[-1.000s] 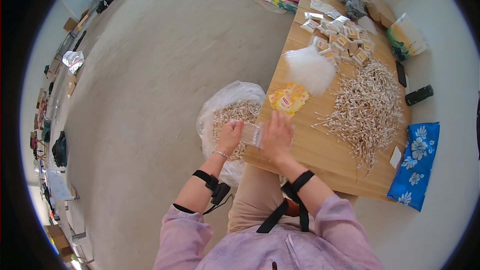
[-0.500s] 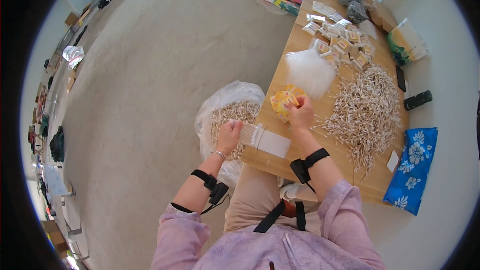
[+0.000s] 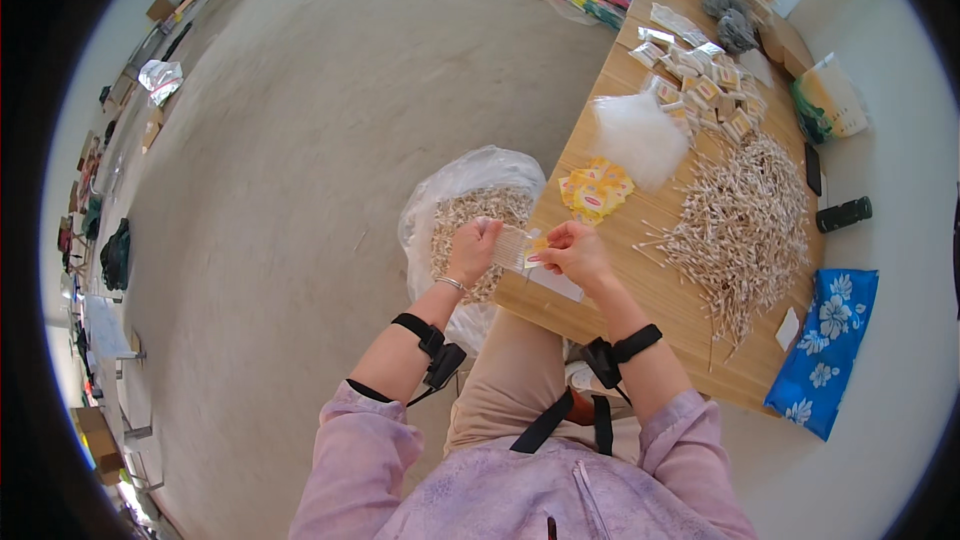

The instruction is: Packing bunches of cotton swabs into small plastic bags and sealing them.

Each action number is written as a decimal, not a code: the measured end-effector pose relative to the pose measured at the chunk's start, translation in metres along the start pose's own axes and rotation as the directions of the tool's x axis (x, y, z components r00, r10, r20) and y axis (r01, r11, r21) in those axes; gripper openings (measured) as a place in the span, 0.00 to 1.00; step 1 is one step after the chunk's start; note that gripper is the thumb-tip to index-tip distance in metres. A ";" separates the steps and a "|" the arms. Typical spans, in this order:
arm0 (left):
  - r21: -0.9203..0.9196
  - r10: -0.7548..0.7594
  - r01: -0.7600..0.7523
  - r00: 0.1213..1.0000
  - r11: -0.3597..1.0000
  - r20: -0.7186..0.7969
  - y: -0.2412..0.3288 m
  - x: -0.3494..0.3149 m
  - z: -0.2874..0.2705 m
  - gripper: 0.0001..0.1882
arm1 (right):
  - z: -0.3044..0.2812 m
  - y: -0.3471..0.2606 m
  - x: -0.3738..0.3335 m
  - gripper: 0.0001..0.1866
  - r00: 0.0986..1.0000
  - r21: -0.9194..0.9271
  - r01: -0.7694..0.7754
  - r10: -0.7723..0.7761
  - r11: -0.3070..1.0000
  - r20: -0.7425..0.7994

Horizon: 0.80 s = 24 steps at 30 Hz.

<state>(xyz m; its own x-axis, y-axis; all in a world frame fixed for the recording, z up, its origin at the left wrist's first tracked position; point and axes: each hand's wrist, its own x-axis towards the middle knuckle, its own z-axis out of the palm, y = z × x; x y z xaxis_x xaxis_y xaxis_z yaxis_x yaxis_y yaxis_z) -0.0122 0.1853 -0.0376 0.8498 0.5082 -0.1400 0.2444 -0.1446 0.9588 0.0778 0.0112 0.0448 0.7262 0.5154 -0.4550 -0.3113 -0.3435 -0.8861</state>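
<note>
My left hand (image 3: 472, 252) grips a small clear plastic bag of cotton swabs (image 3: 511, 247) above the table's near left corner. At its right end my right hand (image 3: 578, 254) pinches a small yellow card (image 3: 537, 246), close to the bag's mouth; whether the card is inside it I cannot tell. Under my hands a flat white piece (image 3: 556, 284) lies at the table edge, partly covered. More yellow cards (image 3: 597, 190) are heaped just beyond my right hand. Farther right spreads a large pile of loose cotton swabs (image 3: 745, 230).
Flat clear bags (image 3: 640, 140) and filled swab packs (image 3: 705, 92) lie farther up the wooden table (image 3: 655, 325). Left of it stands a big clear sack (image 3: 425, 195) of swabs. A dark cylinder (image 3: 844, 214), a phone (image 3: 812, 170) and a blue flowered packet (image 3: 825, 355) line the wall side.
My right hand has moved from the heap of yellow cards down and left to the bag, carrying one card. My left hand still holds the bag. The whole view has shifted slightly.
</note>
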 end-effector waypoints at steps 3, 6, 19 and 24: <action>-0.017 -0.001 0.001 1.000 1.000 -0.008 0.007 -0.004 0.001 0.18 | 0.004 0.004 0.009 0.11 0.999 -0.244 -0.015 0.023 0.970 0.029; 0.040 0.046 -0.045 0.999 0.998 -0.011 0.013 -0.004 0.001 0.19 | 0.002 0.013 0.018 0.07 0.996 -0.289 0.084 -0.083 0.954 0.014; 0.121 0.023 -0.019 0.999 0.992 -0.031 0.019 -0.006 -0.002 0.18 | 0.003 0.003 0.021 0.05 0.993 -0.469 0.115 -0.118 0.876 0.023; -0.004 0.008 -0.009 0.999 1.000 -0.037 0.015 -0.005 0.001 0.16 | 0.012 0.000 0.022 0.05 0.991 -0.450 0.125 -0.129 0.884 0.022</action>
<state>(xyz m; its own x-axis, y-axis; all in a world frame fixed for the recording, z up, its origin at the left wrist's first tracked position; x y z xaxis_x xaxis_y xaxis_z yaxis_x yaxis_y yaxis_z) -0.0127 0.1797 -0.0225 0.8342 0.5377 -0.1227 0.2353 -0.1456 0.9610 0.0863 0.0321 0.0335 0.7465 0.5726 -0.3388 0.0910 -0.5923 -0.8006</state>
